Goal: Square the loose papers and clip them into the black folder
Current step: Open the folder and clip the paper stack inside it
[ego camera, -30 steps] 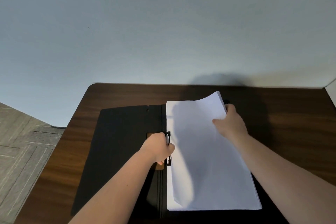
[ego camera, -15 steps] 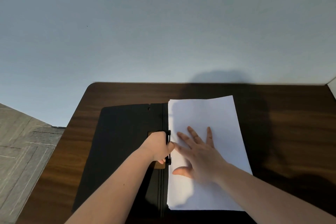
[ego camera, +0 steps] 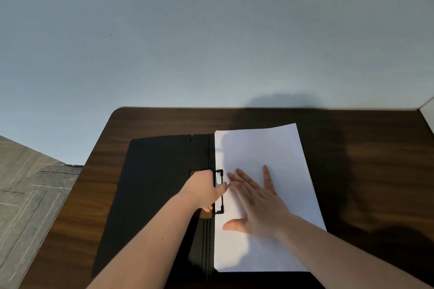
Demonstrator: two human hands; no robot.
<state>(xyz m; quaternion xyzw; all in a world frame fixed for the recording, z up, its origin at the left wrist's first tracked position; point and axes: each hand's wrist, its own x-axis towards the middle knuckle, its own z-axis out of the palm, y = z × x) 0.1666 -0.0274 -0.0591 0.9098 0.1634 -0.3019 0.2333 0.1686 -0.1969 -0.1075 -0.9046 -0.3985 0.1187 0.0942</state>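
Note:
The black folder [ego camera: 155, 185] lies open on the dark wooden table [ego camera: 375, 171]. A stack of white papers [ego camera: 263, 148] rests flat on its right half, left edge against the spine. My left hand [ego camera: 206, 191] is closed on the black clip lever [ego camera: 218, 191] at the spine, and the clip's frame overlaps the papers' left edge. My right hand [ego camera: 254, 204] lies flat on the papers with fingers spread, fingertips close to the clip. The folder's right half is mostly hidden under the papers.
A grey wall stands right behind the table's far edge. The table's left edge drops to a grey tiled floor [ego camera: 28, 195]. A white object [ego camera: 428, 112] shows at the far right corner.
A second ago my right hand held the papers' far right corner lifted; it has laid them flat and now presses on them beside the clip. My left hand stayed on the clip.

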